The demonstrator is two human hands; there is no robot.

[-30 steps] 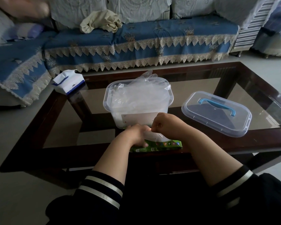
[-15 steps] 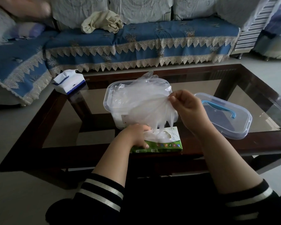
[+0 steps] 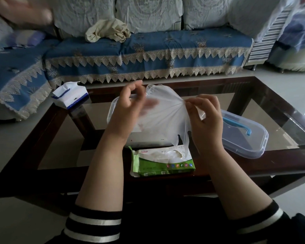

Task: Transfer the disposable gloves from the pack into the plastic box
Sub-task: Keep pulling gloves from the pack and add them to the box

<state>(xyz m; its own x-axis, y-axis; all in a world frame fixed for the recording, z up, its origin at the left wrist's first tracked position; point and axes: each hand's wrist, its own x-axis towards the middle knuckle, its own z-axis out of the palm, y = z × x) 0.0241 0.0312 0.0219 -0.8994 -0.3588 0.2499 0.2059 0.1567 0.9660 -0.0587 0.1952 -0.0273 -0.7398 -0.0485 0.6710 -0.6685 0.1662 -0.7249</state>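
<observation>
Dark wood frames the glass-topped coffee table [image 3: 264,110] I am watching, with a blue lace-edged sofa behind it. A second ago my left hand [image 3: 128,110] was pressing down on the green-and-white soft pack of disposable gloves [image 3: 163,162] while the right pinched a sheet out of its torn opening. Now the pack lies alone, just on the near side of the clear plastic box [image 3: 113,111], and both hands have come up above that box with one thin translucent glove [image 3: 163,118] stretched between them.

I read that as the pull being finished: this glove is free of the pack and already hangs over the box, its fingers dangling down toward the pack's edge. What remains for this piece is to lower it in, and I judge it will need a push, since the film is light and springy.

My right hand [image 3: 205,118] holds a gathered fold of the glove pinched between thumb and curled fingertips. My left hand has fingers partly spread and bent, lying against the glove's far edge; motion blur keeps me from telling whether they truly grip it or only touch. To the right of the box lies its clear lid with a blue handle [image 3: 243,132], off and out of the way.
</observation>
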